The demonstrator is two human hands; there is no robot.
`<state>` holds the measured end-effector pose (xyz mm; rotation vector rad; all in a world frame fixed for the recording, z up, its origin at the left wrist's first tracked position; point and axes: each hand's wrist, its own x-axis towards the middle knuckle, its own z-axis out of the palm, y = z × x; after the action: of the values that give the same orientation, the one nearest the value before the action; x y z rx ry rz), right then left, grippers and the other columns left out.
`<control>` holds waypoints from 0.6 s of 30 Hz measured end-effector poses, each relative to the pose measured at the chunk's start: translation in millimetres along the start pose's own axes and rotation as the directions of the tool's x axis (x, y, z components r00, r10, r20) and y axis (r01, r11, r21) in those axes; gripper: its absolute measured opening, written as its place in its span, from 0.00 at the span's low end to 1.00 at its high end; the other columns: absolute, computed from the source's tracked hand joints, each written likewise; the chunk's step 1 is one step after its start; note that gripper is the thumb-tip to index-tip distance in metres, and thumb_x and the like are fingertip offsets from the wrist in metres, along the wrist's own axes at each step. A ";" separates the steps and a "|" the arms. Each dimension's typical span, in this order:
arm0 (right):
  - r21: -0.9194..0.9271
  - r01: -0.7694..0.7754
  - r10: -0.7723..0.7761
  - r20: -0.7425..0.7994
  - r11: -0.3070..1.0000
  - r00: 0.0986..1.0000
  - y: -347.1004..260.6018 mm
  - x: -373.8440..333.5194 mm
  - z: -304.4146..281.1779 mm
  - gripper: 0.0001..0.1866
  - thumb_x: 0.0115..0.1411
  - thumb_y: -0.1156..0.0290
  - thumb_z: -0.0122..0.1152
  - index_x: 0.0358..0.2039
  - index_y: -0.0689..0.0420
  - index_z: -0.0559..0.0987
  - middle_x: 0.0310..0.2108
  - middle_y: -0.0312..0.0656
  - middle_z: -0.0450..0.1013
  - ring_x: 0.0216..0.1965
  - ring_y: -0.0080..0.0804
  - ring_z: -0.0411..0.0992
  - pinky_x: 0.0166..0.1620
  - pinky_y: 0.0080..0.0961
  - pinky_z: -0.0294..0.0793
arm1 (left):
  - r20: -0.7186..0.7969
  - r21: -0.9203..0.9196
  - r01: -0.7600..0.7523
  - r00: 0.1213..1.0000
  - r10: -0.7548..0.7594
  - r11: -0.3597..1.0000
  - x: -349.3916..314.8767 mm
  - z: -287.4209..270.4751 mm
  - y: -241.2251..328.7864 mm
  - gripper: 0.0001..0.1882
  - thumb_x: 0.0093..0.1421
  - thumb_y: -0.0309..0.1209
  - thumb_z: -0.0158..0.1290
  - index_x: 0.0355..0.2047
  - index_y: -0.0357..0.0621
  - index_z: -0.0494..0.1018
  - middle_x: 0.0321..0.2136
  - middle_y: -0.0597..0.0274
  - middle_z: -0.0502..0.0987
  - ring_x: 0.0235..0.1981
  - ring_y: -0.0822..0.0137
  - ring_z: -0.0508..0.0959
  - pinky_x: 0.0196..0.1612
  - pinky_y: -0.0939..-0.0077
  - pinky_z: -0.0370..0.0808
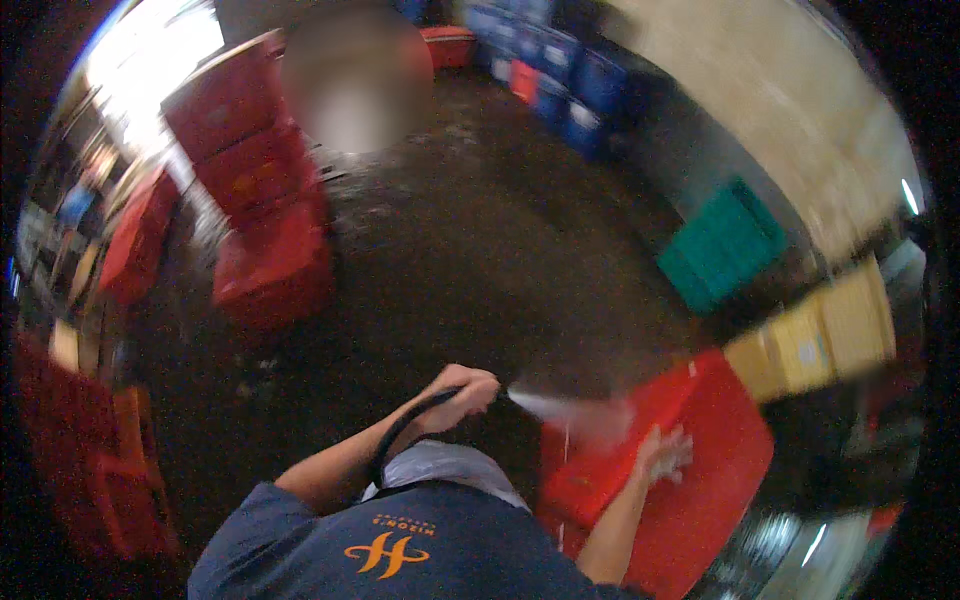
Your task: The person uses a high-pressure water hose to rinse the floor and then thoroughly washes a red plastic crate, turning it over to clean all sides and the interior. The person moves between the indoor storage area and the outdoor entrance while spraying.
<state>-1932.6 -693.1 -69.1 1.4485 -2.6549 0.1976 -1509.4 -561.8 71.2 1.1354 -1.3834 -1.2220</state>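
My left hand (468, 390) is closed round the end of a black hose (392, 440), which runs back along my forearm. A white spray of water (572, 410) shoots from it to the right and strikes a large red plastic container (715, 450). Against this container lies my right hand (665, 455), its fingers spread and wet-looking. The container stands close on my right side; blur hides whether I see its lid, wall or underside. A pale apron (450, 468) shows at my waist.
Stacked red bins (255, 170) stand at the far left, with more red crates (75, 450) nearer. Blue drums (590, 90) line the far wall. A green crate (725, 245) and cardboard boxes (815, 340) are at right. The dark floor (480, 220) looks wet.
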 end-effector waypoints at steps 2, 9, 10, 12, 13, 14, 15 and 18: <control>0.029 -0.026 0.026 -0.007 0.999 1.000 3.1 -4.1 9.6 0.32 0.59 0.44 0.55 0.61 0.44 0.70 0.63 0.44 0.60 0.65 0.54 0.53 0.51 0.71 0.59 | -0.016 -0.092 0.045 0.999 -0.047 0.995 -19.4 -33.9 11.0 0.19 0.67 0.36 0.42 0.19 0.40 0.62 0.18 0.70 0.63 0.24 0.77 0.63 0.26 0.76 0.62; 0.358 0.880 -0.745 -0.481 0.313 0.461 -87.7 -99.5 -15.6 0.18 0.62 0.59 0.59 0.44 0.61 0.78 0.52 0.59 0.70 0.52 0.53 0.69 0.54 0.48 0.70 | 0.069 -0.194 -0.190 0.976 0.207 0.962 -76.7 -63.7 32.5 0.23 0.71 0.41 0.40 0.20 0.41 0.56 0.19 0.74 0.56 0.22 0.77 0.57 0.24 0.73 0.58; 0.394 0.894 -0.814 -0.434 0.214 0.386 -110.4 -130.0 -21.1 0.18 0.62 0.59 0.59 0.44 0.61 0.78 0.52 0.59 0.70 0.52 0.53 0.69 0.54 0.48 0.70 | 0.069 -0.193 -0.196 0.975 0.213 0.961 -81.9 -67.2 32.6 0.23 0.71 0.42 0.40 0.20 0.42 0.57 0.18 0.74 0.57 0.21 0.76 0.59 0.24 0.73 0.60; 0.451 0.890 -0.909 -0.337 0.073 0.246 -153.6 -185.5 -26.1 0.18 0.62 0.59 0.59 0.44 0.61 0.78 0.51 0.58 0.71 0.52 0.52 0.69 0.54 0.47 0.70 | 0.099 -0.180 -0.207 0.969 0.227 0.962 -86.9 -73.0 29.9 0.22 0.69 0.43 0.39 0.20 0.44 0.60 0.17 0.73 0.59 0.20 0.75 0.62 0.25 0.74 0.64; 0.467 0.884 -0.936 -0.303 0.016 0.177 -172.5 -209.0 -28.2 0.18 0.62 0.59 0.59 0.44 0.61 0.78 0.51 0.58 0.71 0.52 0.52 0.69 0.54 0.47 0.70 | 0.074 -0.203 -0.248 0.961 0.268 0.947 -89.2 -77.4 26.5 0.24 0.70 0.45 0.39 0.20 0.44 0.59 0.18 0.74 0.58 0.21 0.76 0.60 0.24 0.74 0.62; 0.485 0.874 -0.959 -0.261 -0.030 0.112 -188.9 -228.1 -32.3 0.19 0.62 0.59 0.59 0.44 0.61 0.78 0.51 0.58 0.71 0.52 0.51 0.69 0.53 0.46 0.71 | 0.041 -0.209 -0.296 0.950 0.311 0.932 -92.1 -83.5 23.6 0.25 0.71 0.47 0.38 0.20 0.44 0.58 0.18 0.75 0.58 0.21 0.77 0.59 0.24 0.74 0.60; 0.500 0.863 -0.968 -0.241 -0.066 0.065 -201.9 -243.4 -34.5 0.19 0.62 0.59 0.59 0.44 0.62 0.78 0.51 0.57 0.71 0.51 0.51 0.70 0.53 0.46 0.71 | -0.002 -0.190 -0.317 0.947 0.322 0.929 -96.8 -91.4 19.1 0.27 0.71 0.49 0.38 0.20 0.44 0.57 0.18 0.76 0.57 0.21 0.78 0.57 0.23 0.74 0.58; 0.527 0.839 -0.982 -0.185 -0.139 -0.046 -227.8 -274.5 -40.3 0.19 0.63 0.59 0.59 0.45 0.62 0.78 0.51 0.57 0.71 0.51 0.50 0.70 0.53 0.45 0.71 | -0.051 -0.258 -0.273 0.962 0.269 0.927 -108.6 -105.8 9.9 0.25 0.70 0.49 0.40 0.19 0.48 0.58 0.17 0.75 0.58 0.20 0.79 0.59 0.22 0.76 0.60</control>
<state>-1591.6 -581.3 -59.1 3.3391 -0.7493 0.5632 -1390.8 -467.2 80.7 0.7400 -1.2735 -1.1520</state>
